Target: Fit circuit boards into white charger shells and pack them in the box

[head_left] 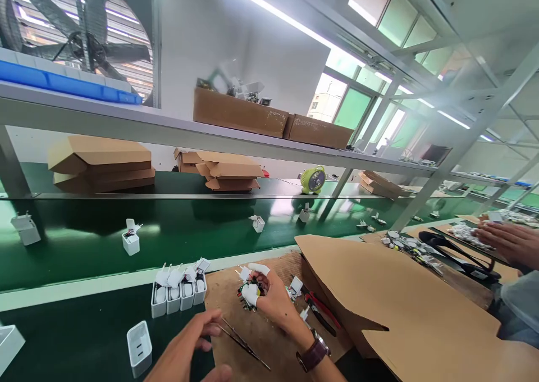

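My right hand (273,300), with white coverings on two fingertips and a watch (314,351) on its wrist, has its fingers closed round a small circuit assembly (249,296) over the brown mat. My left hand (193,342) is at the bottom, fingers apart, beside metal tweezers (245,345) that lie on the mat (240,365). Past my left hand stands a row of several white charger housings (172,305) with parts and lids in them. An empty white housing (139,348) is nearer, to the left.
Red-handled pliers (322,312) lie right of my right hand, by a large open cardboard box (379,286). Beyond runs a green conveyor (202,233) with spaced white housings. At right, another person's hands (509,241) are near loose parts.
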The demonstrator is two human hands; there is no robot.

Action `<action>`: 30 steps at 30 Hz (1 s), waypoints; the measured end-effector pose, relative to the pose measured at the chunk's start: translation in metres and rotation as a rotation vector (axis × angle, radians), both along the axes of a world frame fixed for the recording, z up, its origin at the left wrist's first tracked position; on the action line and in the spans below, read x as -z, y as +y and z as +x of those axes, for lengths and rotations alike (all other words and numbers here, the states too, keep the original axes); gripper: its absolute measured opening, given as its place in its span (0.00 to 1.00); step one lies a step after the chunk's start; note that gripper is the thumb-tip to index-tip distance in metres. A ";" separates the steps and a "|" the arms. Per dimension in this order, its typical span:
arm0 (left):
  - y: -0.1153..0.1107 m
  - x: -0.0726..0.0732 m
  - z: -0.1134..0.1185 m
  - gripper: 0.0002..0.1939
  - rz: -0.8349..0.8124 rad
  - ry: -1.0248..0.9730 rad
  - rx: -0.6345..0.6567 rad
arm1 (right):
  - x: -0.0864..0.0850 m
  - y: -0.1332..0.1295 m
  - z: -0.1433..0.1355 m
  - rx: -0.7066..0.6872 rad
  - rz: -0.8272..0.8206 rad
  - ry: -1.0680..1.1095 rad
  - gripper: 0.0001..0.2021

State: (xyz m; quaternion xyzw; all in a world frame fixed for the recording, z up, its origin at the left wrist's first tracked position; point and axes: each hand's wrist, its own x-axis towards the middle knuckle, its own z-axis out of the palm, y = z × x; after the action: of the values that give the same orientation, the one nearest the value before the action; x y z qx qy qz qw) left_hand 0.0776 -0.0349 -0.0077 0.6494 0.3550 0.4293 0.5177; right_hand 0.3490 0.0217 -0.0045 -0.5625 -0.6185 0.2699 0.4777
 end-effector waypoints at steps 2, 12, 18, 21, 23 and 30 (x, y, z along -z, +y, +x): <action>0.010 -0.007 0.043 0.30 -0.376 -0.227 0.069 | 0.000 -0.006 -0.010 -0.041 0.020 0.041 0.27; 0.033 -0.018 0.117 0.12 -0.808 -0.766 -0.029 | -0.002 -0.015 -0.002 -0.009 0.119 0.103 0.24; 0.036 -0.015 0.105 0.13 -0.814 -0.697 -0.066 | -0.018 0.003 0.038 0.106 0.145 -0.077 0.20; 0.036 -0.012 0.094 0.19 -0.780 -0.639 -0.051 | -0.026 0.004 0.050 0.097 0.125 -0.183 0.14; 0.032 -0.013 0.081 0.25 -0.757 -0.613 -0.030 | -0.029 -0.001 0.048 0.074 0.111 -0.216 0.13; 0.000 0.001 -0.002 0.15 0.114 0.214 0.189 | -0.029 -0.047 -0.013 -0.288 -0.113 -0.242 0.17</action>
State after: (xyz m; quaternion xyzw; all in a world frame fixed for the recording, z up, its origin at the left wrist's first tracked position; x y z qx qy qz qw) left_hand 0.0756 -0.0353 -0.0083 0.7503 0.3203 0.3265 0.4773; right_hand 0.3360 -0.0250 0.0241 -0.5225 -0.7294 0.3000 0.3240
